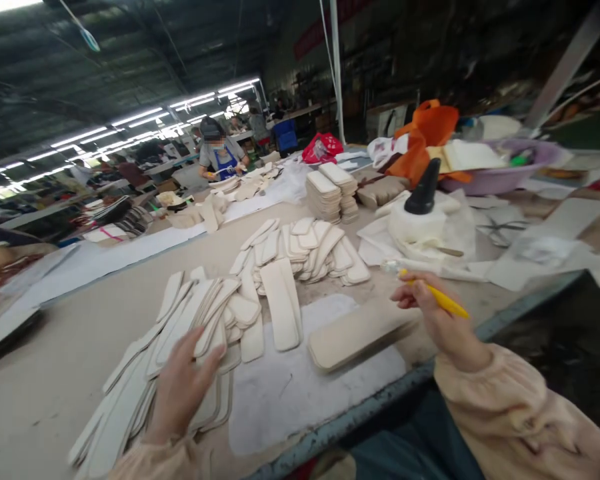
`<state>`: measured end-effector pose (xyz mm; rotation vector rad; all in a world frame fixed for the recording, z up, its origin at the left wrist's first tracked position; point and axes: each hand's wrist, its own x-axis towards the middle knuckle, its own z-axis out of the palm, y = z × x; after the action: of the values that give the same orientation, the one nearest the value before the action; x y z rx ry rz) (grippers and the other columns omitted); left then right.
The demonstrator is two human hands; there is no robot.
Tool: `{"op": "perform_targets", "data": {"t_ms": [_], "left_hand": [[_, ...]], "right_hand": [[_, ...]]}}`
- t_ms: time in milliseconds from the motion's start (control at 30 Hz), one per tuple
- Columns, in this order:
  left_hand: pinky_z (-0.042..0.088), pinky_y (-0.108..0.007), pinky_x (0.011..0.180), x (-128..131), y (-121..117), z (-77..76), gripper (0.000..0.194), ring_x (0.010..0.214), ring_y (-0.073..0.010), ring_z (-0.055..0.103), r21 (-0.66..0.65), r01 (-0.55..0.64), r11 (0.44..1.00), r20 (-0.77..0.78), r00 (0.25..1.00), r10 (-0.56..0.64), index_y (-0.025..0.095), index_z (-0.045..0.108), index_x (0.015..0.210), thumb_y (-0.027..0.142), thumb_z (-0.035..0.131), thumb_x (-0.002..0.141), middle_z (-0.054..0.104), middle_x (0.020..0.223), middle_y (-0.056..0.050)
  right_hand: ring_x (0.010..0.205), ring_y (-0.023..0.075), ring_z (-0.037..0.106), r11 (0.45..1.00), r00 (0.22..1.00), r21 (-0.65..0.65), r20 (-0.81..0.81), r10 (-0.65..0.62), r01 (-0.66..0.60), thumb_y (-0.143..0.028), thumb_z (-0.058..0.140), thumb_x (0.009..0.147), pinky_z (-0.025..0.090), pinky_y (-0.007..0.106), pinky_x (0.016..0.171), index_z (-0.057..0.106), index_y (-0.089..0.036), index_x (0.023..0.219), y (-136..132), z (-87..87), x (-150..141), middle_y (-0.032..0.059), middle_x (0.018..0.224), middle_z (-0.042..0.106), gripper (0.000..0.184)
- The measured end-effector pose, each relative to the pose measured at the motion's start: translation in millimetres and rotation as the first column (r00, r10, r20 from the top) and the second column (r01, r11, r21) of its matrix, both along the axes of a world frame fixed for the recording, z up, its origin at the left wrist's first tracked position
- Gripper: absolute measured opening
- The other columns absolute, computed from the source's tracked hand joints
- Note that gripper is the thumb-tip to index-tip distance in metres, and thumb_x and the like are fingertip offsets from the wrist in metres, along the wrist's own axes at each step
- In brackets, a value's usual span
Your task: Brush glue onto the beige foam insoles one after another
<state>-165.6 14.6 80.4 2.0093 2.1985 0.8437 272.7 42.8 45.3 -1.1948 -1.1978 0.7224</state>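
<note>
A yellow-handled brush (441,299) sits in the grip of my right hand (430,312), its pale, blurred tip pointing left. Below that hand, one flat cream panel with rounded corners (353,337) lies on a white sheet (275,407). My left hand (187,373) is over the near pile of cream strips (180,333), thumb and fingers apart. Whether its fingertips touch the strips I cannot tell. A second heap of cream pieces (305,247) lies just beyond. Past my right hand stands a white tub (415,227) with a black cone-shaped top (424,190).
Two neat stacks of cream pieces (324,197) stand farther back. Scissors (505,227) lie right of the tub, near a purple basin (510,175) and orange cloth (425,140). The table's edge (360,410) runs before me. A person in a blue apron (225,160) works beyond.
</note>
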Motion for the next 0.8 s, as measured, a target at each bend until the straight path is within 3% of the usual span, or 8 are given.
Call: {"op": "perform_targets", "data": {"t_ms": [67,133,267,467,633,800], "left_hand": [[0.037,-0.048,0.108,47.6,-7.5,-29.9,0.062,0.129,-0.0285,0.045,0.047,0.265,0.963,0.102,0.958,-0.269,0.02,0.043,0.134,0.045,0.061,0.08,0.05,0.137,-0.013],[0.034,-0.049,0.11,93.5,-12.7,-54.7,0.078,0.135,-0.0295,0.037,0.043,0.423,0.905,0.182,0.887,-0.423,0.021,0.033,0.141,0.043,0.068,0.076,0.04,0.146,-0.014],[0.032,-0.052,0.112,151.6,-11.2,-79.8,0.095,0.137,-0.0323,0.034,-0.011,0.511,0.86,0.343,0.809,-0.477,0.02,0.026,0.145,0.039,0.077,0.067,0.036,0.149,-0.015],[0.037,-0.05,0.11,160.7,-4.3,-94.9,0.078,0.131,-0.0285,0.044,-0.039,0.525,0.85,0.381,0.795,-0.473,0.019,0.033,0.141,0.037,0.069,0.075,0.045,0.142,-0.015],[0.045,-0.05,0.103,156.1,0.3,-110.5,0.067,0.125,-0.0281,0.05,0.052,0.499,0.865,0.284,0.823,-0.491,0.021,0.038,0.139,0.034,0.066,0.079,0.051,0.137,-0.013],[0.051,-0.042,0.098,155.1,4.1,-112.0,0.041,0.122,-0.0269,0.054,0.204,0.594,0.778,0.156,0.765,-0.624,0.025,0.061,0.12,0.029,0.066,0.079,0.049,0.139,-0.011]], "right_hand": [[0.059,0.0152,0.054,1.0,0.996,0.019,0.082,-0.018,0.016,-0.053,0.044,0.094,0.046,0.03,0.059,0.058,-0.022,0.11,-5.1,-0.1,1.4,0.0007,0.07,0.058,0.037],[0.056,0.0146,0.048,0.999,0.989,0.017,0.148,-0.031,0.029,-0.053,0.041,0.095,0.041,0.029,0.056,0.059,-0.022,0.111,-11.7,0.3,2.4,-0.0007,0.065,0.053,0.039],[0.05,0.014,0.04,0.996,0.997,-0.078,0.052,0.05,-0.046,-0.056,0.035,0.096,0.033,0.028,0.049,0.057,-0.021,0.114,-25.1,3.7,-0.1,-0.0029,0.057,0.045,0.044],[0.045,0.0118,0.036,0.971,0.981,-0.167,-0.128,0.148,-0.169,-0.057,0.035,0.096,0.028,0.025,0.044,0.056,-0.018,0.11,-33.9,9.2,-8.3,-0.0044,0.051,0.043,0.046],[0.044,0.0105,0.036,0.993,0.985,-0.117,-0.167,-0.039,0.019,-0.054,0.04,0.095,0.03,0.023,0.044,0.058,-0.018,0.105,-21.2,19.0,31.6,-0.0051,0.05,0.042,0.041],[0.045,0.0107,0.035,0.983,0.95,-0.021,-0.252,-0.184,0.185,-0.051,0.049,0.092,0.033,0.022,0.044,0.062,-0.018,0.097,-18.8,39.2,86.8,-0.0033,0.05,0.044,0.035]]}}
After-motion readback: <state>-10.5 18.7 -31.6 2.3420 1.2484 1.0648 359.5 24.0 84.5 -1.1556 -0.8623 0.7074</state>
